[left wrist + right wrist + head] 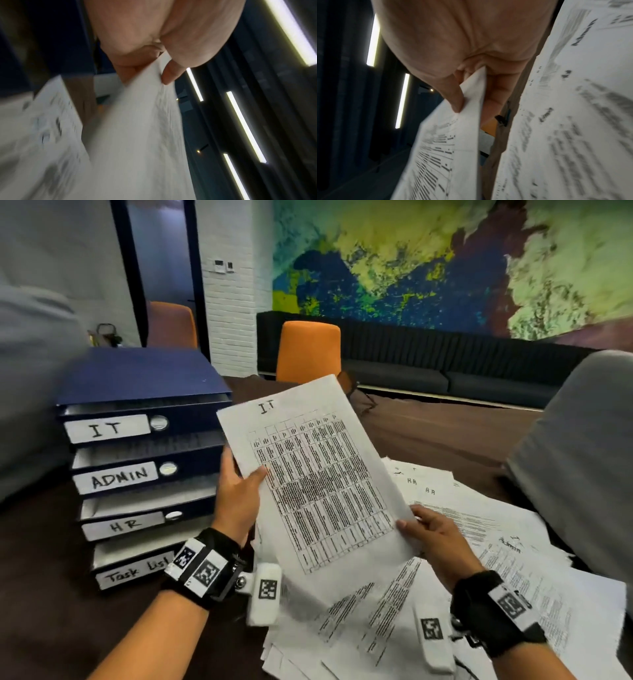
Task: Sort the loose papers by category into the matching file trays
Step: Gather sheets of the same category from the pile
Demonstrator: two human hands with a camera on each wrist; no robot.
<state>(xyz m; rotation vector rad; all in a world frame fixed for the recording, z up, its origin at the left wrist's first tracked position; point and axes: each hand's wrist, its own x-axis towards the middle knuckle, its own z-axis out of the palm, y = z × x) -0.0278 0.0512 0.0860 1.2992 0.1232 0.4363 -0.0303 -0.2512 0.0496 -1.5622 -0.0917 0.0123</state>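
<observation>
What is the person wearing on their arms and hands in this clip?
Both forearms are bare, with no sleeves or gloves. The left hand and right hand each have a black wrist strap carrying white blocks printed with black square fiducial markers. A white, marker-tagged camera pod hangs under each wrist.

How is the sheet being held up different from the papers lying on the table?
The IT sheet is lifted and tilted, pinched by the left hand and right hand; the loose papers lie flat, overlapping in a messy spread. The IT sheet carries a dense table; the loose papers that show mostly have paragraphs, some marked HR or Admin. Both are white printed pages with handwritten headings.
</observation>
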